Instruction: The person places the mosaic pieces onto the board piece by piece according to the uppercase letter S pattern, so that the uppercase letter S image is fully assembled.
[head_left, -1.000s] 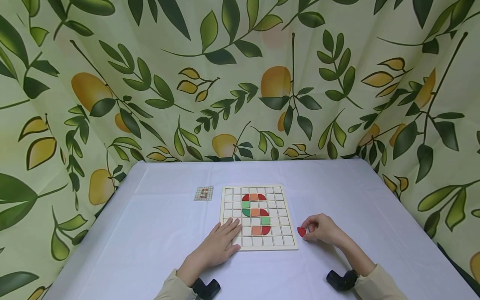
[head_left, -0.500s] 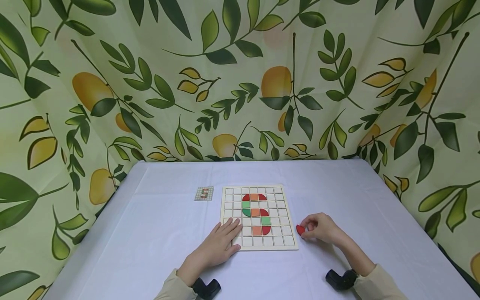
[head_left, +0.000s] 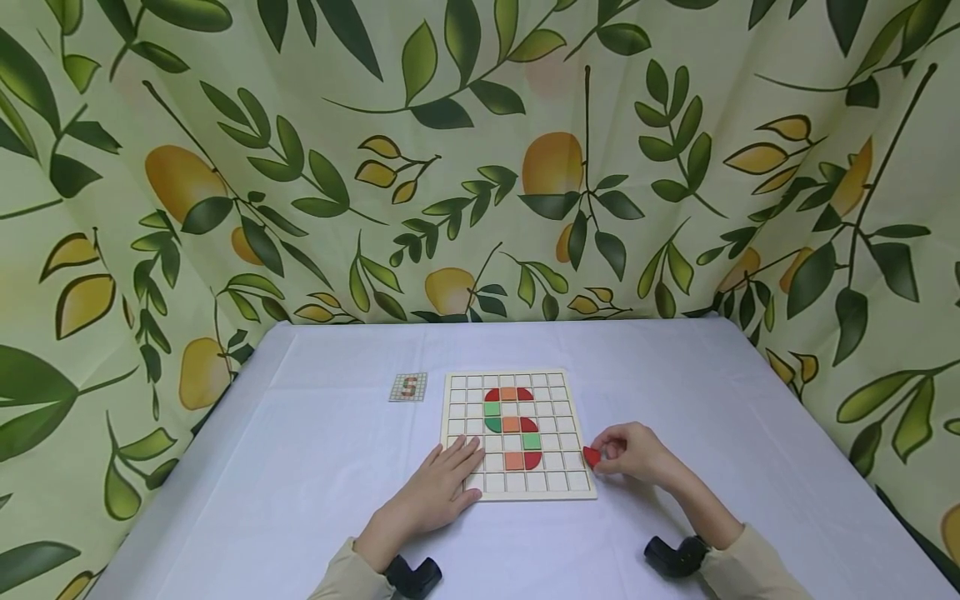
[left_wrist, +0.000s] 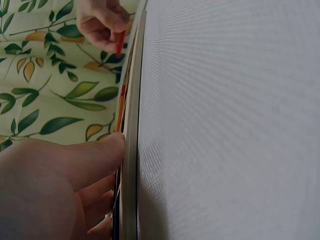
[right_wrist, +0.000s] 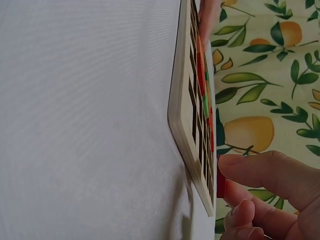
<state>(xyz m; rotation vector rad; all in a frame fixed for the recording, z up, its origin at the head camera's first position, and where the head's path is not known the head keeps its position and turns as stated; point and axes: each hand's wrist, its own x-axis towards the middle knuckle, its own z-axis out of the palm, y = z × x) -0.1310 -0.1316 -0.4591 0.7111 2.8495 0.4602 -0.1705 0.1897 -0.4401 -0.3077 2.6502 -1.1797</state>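
A wooden grid board [head_left: 558, 492] lies flat on the table. Red quarter-round, orange square and green tiles fill some of its cells in an S-like curve. My left hand [head_left: 433, 492] rests with extended fingers on the board's lower left part, hiding some cells; its thumb [left_wrist: 102, 156] lies along the front edge in the left wrist view. Thumb and fingers of my right hand [head_left: 637, 454] pinch a red quarter-round tile [head_left: 591, 457] at the board's right edge. In the right wrist view this red tile [right_wrist: 221, 179] is seen edge-on, above the board's surface.
A small card [head_left: 408, 387] with a gridded S pattern lies left of the board's upper corner. White cloth [head_left: 300, 450] covers the table. A leaf-and-fruit patterned curtain [head_left: 480, 167] hangs behind and at the sides. Black devices [head_left: 675, 557] sit at both wrists.
My right hand has moved slightly left with the red tile, from beside the board to its right edge. The left hand and the placed tiles have stayed where they were.
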